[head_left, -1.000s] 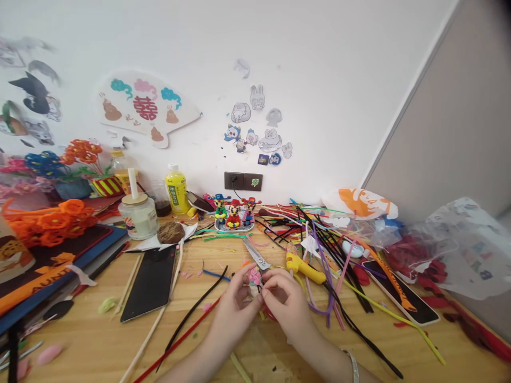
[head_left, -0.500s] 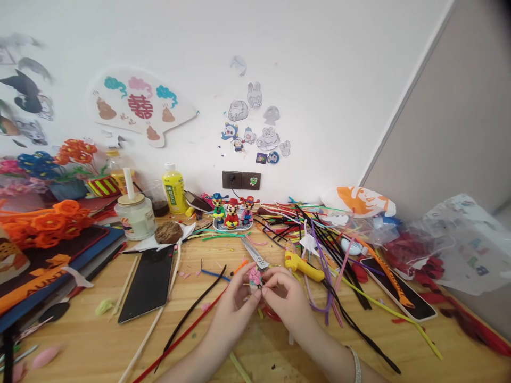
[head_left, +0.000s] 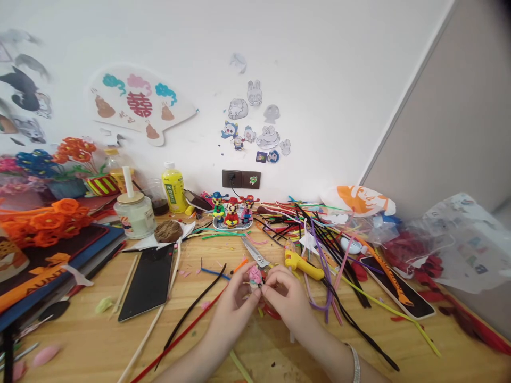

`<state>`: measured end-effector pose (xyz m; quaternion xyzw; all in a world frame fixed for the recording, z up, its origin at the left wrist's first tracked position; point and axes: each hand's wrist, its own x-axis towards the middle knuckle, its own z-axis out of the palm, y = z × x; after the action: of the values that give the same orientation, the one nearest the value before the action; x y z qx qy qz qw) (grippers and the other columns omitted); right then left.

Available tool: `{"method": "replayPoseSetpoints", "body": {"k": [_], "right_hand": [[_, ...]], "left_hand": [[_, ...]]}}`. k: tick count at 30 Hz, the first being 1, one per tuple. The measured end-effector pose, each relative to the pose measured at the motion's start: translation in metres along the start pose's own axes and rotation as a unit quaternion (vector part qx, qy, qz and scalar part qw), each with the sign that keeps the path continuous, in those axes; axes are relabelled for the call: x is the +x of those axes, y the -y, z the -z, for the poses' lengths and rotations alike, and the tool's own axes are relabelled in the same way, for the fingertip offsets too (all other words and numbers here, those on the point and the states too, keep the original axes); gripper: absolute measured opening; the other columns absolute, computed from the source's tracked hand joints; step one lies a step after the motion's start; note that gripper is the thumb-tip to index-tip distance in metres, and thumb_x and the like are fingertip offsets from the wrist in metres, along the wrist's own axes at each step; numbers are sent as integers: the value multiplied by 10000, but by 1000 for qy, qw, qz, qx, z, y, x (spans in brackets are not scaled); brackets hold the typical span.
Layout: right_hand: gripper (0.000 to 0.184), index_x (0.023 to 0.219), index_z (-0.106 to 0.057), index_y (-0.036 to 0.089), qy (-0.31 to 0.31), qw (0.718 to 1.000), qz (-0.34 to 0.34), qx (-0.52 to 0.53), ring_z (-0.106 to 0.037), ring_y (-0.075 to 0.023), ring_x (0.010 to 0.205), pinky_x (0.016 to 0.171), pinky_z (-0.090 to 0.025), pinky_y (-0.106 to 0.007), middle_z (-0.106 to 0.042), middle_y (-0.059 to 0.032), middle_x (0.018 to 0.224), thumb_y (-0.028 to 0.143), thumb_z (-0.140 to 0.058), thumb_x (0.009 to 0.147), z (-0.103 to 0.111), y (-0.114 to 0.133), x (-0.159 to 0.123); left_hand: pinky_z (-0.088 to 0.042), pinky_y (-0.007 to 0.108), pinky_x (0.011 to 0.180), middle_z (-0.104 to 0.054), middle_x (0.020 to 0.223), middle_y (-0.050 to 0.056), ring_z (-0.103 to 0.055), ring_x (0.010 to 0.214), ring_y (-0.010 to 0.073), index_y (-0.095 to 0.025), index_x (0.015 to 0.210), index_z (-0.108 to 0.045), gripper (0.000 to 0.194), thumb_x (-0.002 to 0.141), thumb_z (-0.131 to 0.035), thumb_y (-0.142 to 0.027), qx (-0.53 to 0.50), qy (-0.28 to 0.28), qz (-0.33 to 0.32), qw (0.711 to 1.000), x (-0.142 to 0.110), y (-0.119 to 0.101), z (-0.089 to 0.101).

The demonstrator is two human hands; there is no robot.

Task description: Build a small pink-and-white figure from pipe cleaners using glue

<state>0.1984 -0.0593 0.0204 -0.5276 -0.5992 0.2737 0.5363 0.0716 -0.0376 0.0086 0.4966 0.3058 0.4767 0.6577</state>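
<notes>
My left hand [head_left: 236,302] and my right hand [head_left: 286,297] meet above the middle of the wooden table [head_left: 99,340]. Both pinch a small pink fuzzy craft piece [head_left: 254,275] held between their fingertips. My fingers are curled tight around it. A silver bracelet [head_left: 354,363] sits on my right wrist. Just beyond the hands lie scissors [head_left: 255,254] and a yellow glue gun [head_left: 303,265]. A red pipe cleaner [head_left: 175,340] and a black one [head_left: 191,308] run under my left forearm.
A heap of coloured pipe cleaners [head_left: 319,234] covers the right side. A dark phone [head_left: 147,282] lies left of the hands, another [head_left: 399,287] at the right. A jar with a straw [head_left: 134,213], a yellow bottle [head_left: 172,188], figurines [head_left: 233,210] and orange flowers [head_left: 43,219] stand behind.
The hands have stayed together on the pink piece, with only small finger shifts. The view has drifted slightly.
</notes>
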Motion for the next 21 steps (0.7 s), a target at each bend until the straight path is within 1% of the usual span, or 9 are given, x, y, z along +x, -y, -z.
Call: {"method": "replayPoseSetpoints", "body": {"k": [4, 8, 11, 15, 21], "right_hand": [[141, 528, -486, 179, 10, 1000, -15, 13, -517, -163, 717, 642, -401, -257, -505, -8, 686, 117, -532, 646, 0, -1, 1], [139, 526, -480, 177, 10, 1000, -16, 16, -510, -163, 726, 645, -392, -258, -499, -10, 693, 112, -527, 639, 0, -2, 1], [139, 527, -467, 178, 12, 999, -23, 22, -503, -158, 715, 641, -387, -255, -490, -8, 696, 115, -519, 639, 0, -2, 1], [146, 523, -441, 181, 14, 999, -35, 27, -492, -159, 708, 631, -378, -255, -480, -7, 685, 127, -515, 637, -1, -3, 1], [150, 514, -422, 182, 21, 998, -54, 35, -480, -154, 675, 605, -369, -253, -470, -7, 684, 139, -508, 630, -3, 1, 1]], "left_hand": [[-482, 341, 731, -589, 1015, 89, -583, 836, 212, -201, 1111, -490, 503, 659, -667, -333, -3, 10, 5, 1000, 0, 0, -1], [-476, 352, 776, -574, 1086, 97, -579, 900, 230, -200, 1110, -499, 515, 644, -678, -327, 1, 4, 3, 1000, 0, 0, -1], [-470, 361, 805, -572, 1095, 107, -576, 932, 239, -186, 1132, -473, 524, 661, -660, -322, 17, 4, 3, 1000, 1, 2, 0], [-455, 364, 853, -561, 1145, 118, -559, 1005, 241, -173, 1169, -438, 507, 708, -599, -308, 56, 13, -12, 998, 2, 6, 2], [-427, 323, 905, -529, 1217, 113, -519, 1084, 211, -149, 1245, -391, 519, 758, -510, -282, 143, 18, -43, 989, 1, 13, 6]]}}
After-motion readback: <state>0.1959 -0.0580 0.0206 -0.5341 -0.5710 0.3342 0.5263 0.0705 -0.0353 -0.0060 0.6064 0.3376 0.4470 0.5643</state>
